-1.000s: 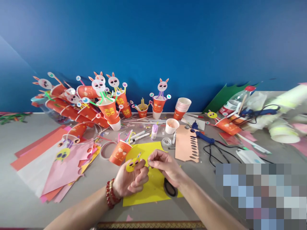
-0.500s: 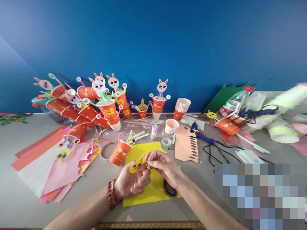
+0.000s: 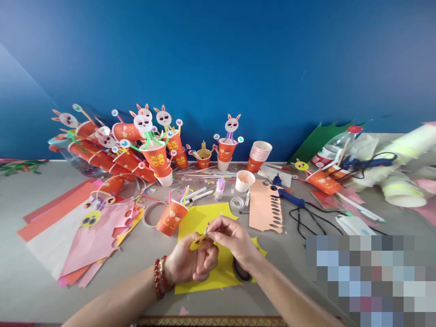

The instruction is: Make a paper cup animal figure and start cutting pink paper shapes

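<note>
My left hand (image 3: 192, 260) holds a small yellow paper rabbit face (image 3: 198, 242) with dark eyes between thumb and fingers, tilted over the yellow sheet (image 3: 200, 218). At its right edge, by the ears, my right hand (image 3: 230, 238) has thumb and index finger pinched together. What sits in that pinch is too small and hidden to name. A black ring-shaped thing (image 3: 241, 271) lies partly under my right wrist. Just behind my left hand stands an orange paper cup (image 3: 171, 219) with several coloured sticks in it, beside a roll of tape (image 3: 149, 221).
Orange cups with rabbit faces (image 3: 155, 156) crowd the back left; coloured paper sheets (image 3: 81, 240) lie in front. A glue stick (image 3: 220, 188), a white cup (image 3: 245, 180) and peach paper (image 3: 262, 206) are ahead. To the right are a blue glue gun (image 3: 291, 197), its cable and a bottle (image 3: 335, 147).
The rabbit face has shifted slightly right and turned more edge-on in my left hand. My right fingers have come closer over its ear edge.
</note>
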Available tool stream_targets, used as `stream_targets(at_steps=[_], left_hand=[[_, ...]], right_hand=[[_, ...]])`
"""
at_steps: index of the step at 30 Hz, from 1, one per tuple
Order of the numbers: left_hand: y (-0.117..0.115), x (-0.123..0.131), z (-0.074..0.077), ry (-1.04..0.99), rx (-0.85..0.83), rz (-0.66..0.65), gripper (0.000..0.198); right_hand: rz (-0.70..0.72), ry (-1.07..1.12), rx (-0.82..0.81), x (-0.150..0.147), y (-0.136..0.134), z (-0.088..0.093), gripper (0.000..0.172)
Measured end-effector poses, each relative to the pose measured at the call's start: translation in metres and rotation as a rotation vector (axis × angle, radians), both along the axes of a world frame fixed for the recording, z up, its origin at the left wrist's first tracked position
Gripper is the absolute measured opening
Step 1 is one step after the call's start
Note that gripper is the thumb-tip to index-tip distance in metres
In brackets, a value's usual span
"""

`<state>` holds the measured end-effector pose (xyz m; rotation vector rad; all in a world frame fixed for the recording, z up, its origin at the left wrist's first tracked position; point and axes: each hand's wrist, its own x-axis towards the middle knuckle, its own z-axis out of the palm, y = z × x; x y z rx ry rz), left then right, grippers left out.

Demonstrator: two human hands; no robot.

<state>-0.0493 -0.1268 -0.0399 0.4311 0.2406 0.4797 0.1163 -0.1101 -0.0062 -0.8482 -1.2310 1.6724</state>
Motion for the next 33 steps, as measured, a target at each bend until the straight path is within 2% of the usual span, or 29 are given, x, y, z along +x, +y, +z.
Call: stream_targets(at_steps=[3,5,7,9,12,14,18,33], left_hand=[[-0.001,0.002,-0.004,0.082,-0.014,0.108,0.047],[-0.001,0.001,-0.001,0.199,0.033,0.226,0.045],[-0.001,-0.003,0.007,0.327,0.159,0.410,0.046],[-0.002,-0.008,0.016,0.432,0.365,0.596,0.047],[-0.004,-0.012,0.025,0.602,0.627,0.723,0.037],[-0.006,-0.010,0.027,0.718,0.669,0.776,0.030],[-0.007,-0.004,0.024,0.805,0.657,0.836,0.026],[-0.008,-0.004,0.022,0.810,0.632,0.829,0.026]], right_hand=[[0.005,-0.017,-0.029,0.000,0.000,-0.001,0.022],[0.018,-0.001,-0.056,0.001,0.000,0.001,0.023],[-0.019,-0.004,-0.051,0.002,0.001,0.002,0.022],[-0.078,-0.032,-0.019,0.004,0.003,0.003,0.021],[-0.116,-0.077,0.033,0.006,0.005,0.001,0.019],[-0.118,-0.107,0.071,0.006,0.005,-0.001,0.019],[-0.111,-0.132,0.145,0.005,0.003,-0.004,0.017],[-0.104,-0.160,0.211,0.005,0.001,-0.002,0.012]])
